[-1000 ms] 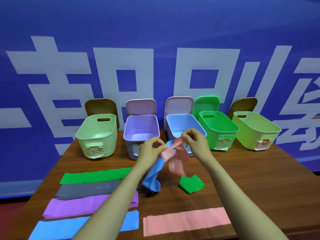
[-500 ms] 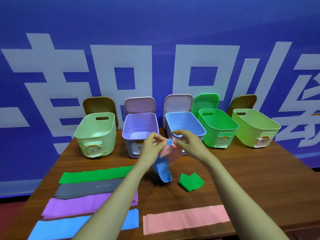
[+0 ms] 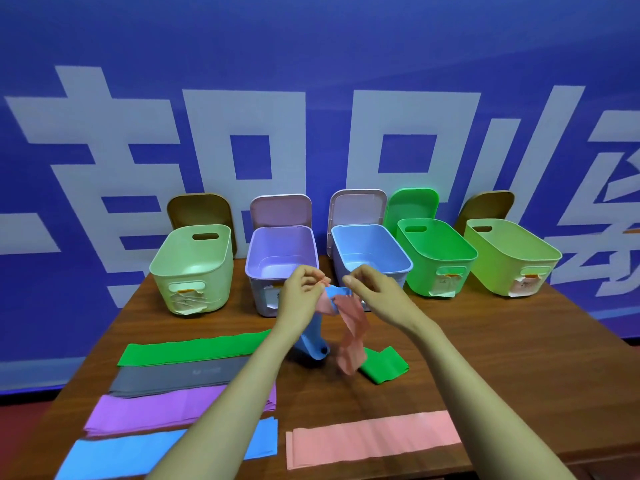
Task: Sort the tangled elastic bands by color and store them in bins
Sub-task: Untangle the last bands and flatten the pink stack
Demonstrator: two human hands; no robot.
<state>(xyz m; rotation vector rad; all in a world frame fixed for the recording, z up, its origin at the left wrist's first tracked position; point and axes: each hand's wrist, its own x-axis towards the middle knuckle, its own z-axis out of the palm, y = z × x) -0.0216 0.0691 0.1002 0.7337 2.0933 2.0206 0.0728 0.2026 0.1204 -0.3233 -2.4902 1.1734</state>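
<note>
A knot of a pink band (image 3: 351, 327) and a blue band (image 3: 313, 344) hangs above the table's middle. My left hand (image 3: 301, 292) pinches the pink end at the knot. My right hand (image 3: 374, 289) pinches the blue part beside it. The pink tail is blurred. A folded green band (image 3: 384, 365) lies under it. Flat bands lie near me: green (image 3: 194, 349), grey (image 3: 180, 375), purple (image 3: 162, 408), blue (image 3: 138, 452), pink (image 3: 374, 438). At the back stand a pale green bin (image 3: 194, 271), a purple bin (image 3: 282, 268), a blue bin (image 3: 370, 254), a green bin (image 3: 436, 258) and a yellow-green bin (image 3: 509, 258).
Lids lean against the blue wall banner behind each bin. The wooden table (image 3: 519, 358) has bare room on its right side. Its front edge runs just below the flat bands.
The knot has stayed between my hands. The pink tail has swung down and to the right, and the blue loop hangs lower on the left.
</note>
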